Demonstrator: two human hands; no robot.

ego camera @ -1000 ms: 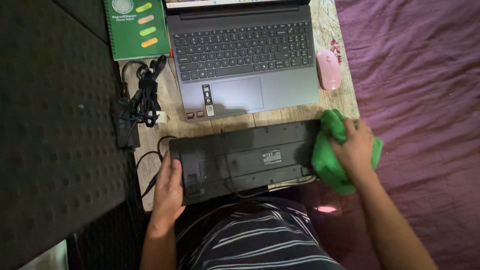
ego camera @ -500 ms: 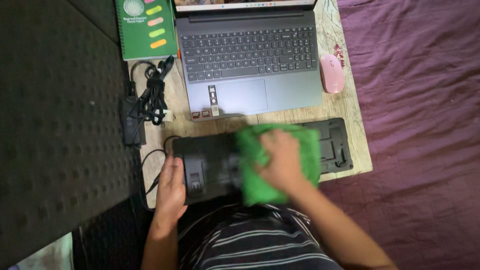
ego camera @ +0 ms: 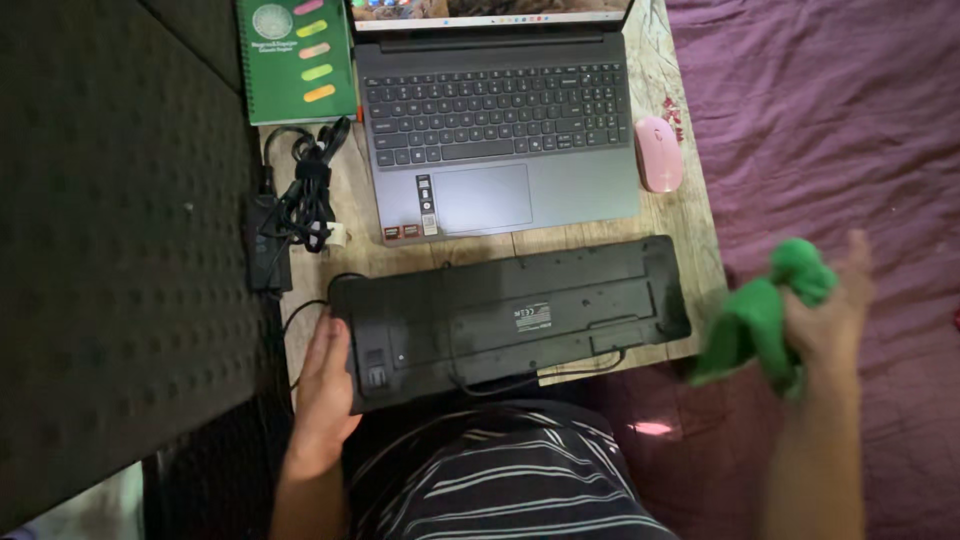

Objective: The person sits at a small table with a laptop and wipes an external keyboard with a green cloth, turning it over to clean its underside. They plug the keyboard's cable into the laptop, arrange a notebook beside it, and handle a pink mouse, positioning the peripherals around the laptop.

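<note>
A small wooden table (ego camera: 690, 215) stood in the middle. It was pale, with worn marks. To its right lay a purple sheet (ego camera: 830, 120) with soft wrinkles. To its left was a dark mat (ego camera: 110, 250) with rows of little bumps. The light was dim and a bit warm.

Black keyboard (ego camera: 510, 318) lies upside down, flat across the near edge of the wooden table, its cable trailing underneath. Green cloth (ego camera: 762, 318) is bunched up, off to the right, clear of the keyboard.
</note>
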